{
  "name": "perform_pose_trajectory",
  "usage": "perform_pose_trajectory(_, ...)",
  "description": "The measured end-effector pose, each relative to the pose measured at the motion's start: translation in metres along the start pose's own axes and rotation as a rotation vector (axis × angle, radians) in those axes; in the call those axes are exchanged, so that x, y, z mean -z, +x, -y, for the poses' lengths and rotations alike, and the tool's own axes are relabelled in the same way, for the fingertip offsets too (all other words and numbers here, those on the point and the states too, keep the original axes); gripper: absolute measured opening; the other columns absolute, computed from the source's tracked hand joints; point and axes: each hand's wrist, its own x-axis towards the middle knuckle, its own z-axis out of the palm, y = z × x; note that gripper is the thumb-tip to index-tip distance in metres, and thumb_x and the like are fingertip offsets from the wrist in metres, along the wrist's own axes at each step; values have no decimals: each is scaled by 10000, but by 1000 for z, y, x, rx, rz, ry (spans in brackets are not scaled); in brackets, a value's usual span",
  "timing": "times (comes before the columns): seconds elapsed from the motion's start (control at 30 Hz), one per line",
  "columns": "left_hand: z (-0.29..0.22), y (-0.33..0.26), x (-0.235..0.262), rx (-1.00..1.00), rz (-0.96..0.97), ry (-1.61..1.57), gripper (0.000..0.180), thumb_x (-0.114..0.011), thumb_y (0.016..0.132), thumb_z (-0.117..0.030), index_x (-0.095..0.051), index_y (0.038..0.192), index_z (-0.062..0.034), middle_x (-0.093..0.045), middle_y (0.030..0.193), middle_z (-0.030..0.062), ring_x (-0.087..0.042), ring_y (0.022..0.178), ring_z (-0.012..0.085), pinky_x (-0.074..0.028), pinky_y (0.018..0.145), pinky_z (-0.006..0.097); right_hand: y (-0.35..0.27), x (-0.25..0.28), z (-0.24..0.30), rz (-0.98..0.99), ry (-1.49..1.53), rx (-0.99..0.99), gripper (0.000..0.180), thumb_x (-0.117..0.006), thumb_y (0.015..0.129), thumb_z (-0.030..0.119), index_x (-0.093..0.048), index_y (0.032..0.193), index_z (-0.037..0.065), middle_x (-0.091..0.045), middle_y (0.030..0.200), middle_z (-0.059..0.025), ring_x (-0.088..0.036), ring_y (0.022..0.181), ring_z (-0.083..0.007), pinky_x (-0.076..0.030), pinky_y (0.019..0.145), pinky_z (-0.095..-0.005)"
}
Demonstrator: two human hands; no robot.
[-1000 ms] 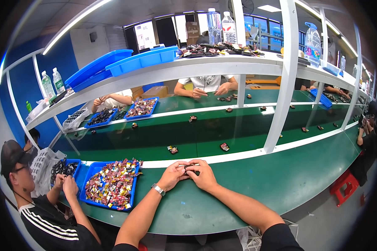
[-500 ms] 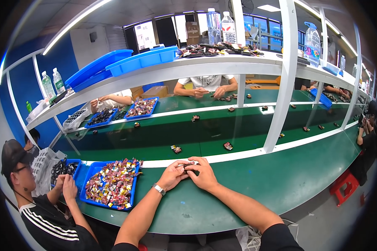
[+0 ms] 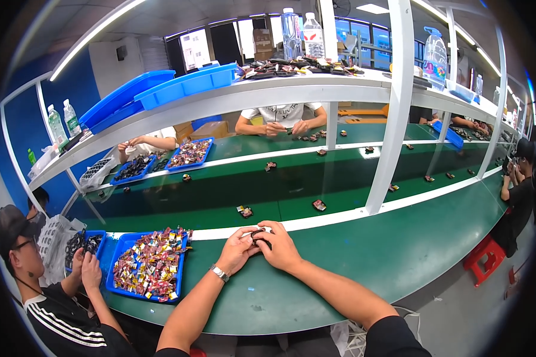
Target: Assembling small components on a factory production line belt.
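Piece (image 3: 258, 235), small and black: gripped jointly by left hand (image 3: 235, 252) and right hand (image 3: 281, 249), ahead at twelve o'clock, over green worktop (image 3: 351, 256). Blue tray (image 3: 124, 291), heaped with multicoloured parts (image 3: 149, 265): nine o'clock from left hand.

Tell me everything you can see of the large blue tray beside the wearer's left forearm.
The tray is shallow, bright blue and roughly rectangular, with raised walls; it looks like plastic. It lies flat on the green tabletop, left of the person's left forearm. Small pieces in dark red, yellow and white are heaped inside, hiding most of its floor; some overhang the far right corner. The left hand and right hand are both clear of it.
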Motion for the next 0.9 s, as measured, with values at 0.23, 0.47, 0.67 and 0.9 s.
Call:
perform_pose_trajectory(0.23,-2,3,-7,21,-60,-15,309,-483,986,-16,-455,1294,-3,-602,1190,137,-610,1100,219,-501,1017,407,6,5,-3,-95,-196,220,147,-706,779,39,-652,915,43,-580,953,-70,-597,898,-253,-534,694,-362)
perform_pose_trajectory(0.47,0,2,-2,39,-51,-17,279,-490,997,-43,-483,1275,-17,-629,1146,112,-618,1077,179,-511,1006,382,5,-3,-3,-113,-294,203,92,-690,817,94,-644,887,55,-590,924,-59,-614,870,-248,-549,698,-360)
perform_pose_trajectory(0.67,1,2,0,28,-49,29,271,-492,1001,-55,-484,1269,-15,-627,1153,111,-616,1082,175,-511,1005,381,3,-6,-4,-121,-286,188,91,-682,836,112,-636,887,52,-575,897,-63,-612,840,-252,-551,680,-372)
perform_pose_trajectory(0.9,3,0,-6,13,-66,65,287,-506,991,-53,-477,1274,-10,-621,1150,97,-610,1084,175,-503,1014,393,1,-9,-7,-122,-316,165,102,-682,829,103,-598,831,46,-557,888,-73,-605,841,-256,-549,661,-379)
